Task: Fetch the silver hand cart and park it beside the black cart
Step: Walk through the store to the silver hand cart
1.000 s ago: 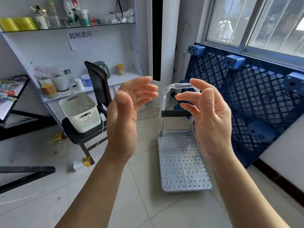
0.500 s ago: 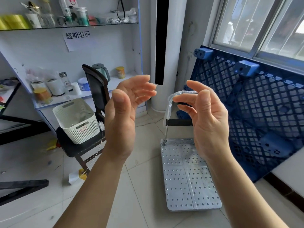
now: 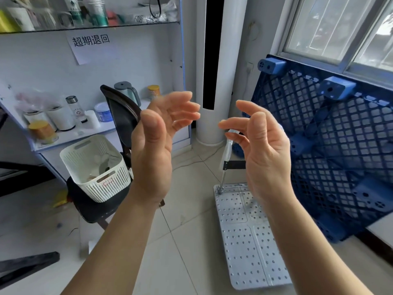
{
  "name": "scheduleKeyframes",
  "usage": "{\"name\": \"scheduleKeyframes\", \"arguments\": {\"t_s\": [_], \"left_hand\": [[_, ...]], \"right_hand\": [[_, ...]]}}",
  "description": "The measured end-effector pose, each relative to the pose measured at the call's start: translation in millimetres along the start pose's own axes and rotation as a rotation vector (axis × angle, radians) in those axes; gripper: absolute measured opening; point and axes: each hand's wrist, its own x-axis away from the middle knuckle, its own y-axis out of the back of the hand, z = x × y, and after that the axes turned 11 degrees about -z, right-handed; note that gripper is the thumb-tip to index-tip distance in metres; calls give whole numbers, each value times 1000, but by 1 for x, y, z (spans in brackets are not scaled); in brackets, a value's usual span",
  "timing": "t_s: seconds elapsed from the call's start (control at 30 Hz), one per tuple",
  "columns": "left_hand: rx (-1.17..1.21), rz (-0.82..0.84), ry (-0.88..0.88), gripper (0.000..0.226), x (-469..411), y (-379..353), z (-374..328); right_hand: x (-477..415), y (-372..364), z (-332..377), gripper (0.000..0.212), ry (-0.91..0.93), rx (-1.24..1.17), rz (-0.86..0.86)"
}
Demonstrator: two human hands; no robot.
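The single view comes from a wide-angle camera worn on the person's head, facing forward and tilted down into a room corner. Both forearms enter from the bottom edge and rise to mid-frame, where the left hand (image 3: 153,145) and right hand (image 3: 263,150) loom large, very near the lens. Past them the tiled floor (image 3: 180,241) fills the lower frame, seen steeply from above, with the silver hand cart (image 3: 246,241) at lower right, near the wearer. Farther off, the shelf unit (image 3: 127,60) takes the upper left and the window (image 3: 331,28) the upper right. The wide lens makes their straight edges lean outward.
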Motion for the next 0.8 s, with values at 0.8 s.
{"name": "scheduleKeyframes", "arguments": {"t_s": [0.8], "left_hand": [[-40,-12,-9,74,-149,-51,129]], "right_hand": [[-188,-9,-95,58,7,-51,35]]}}
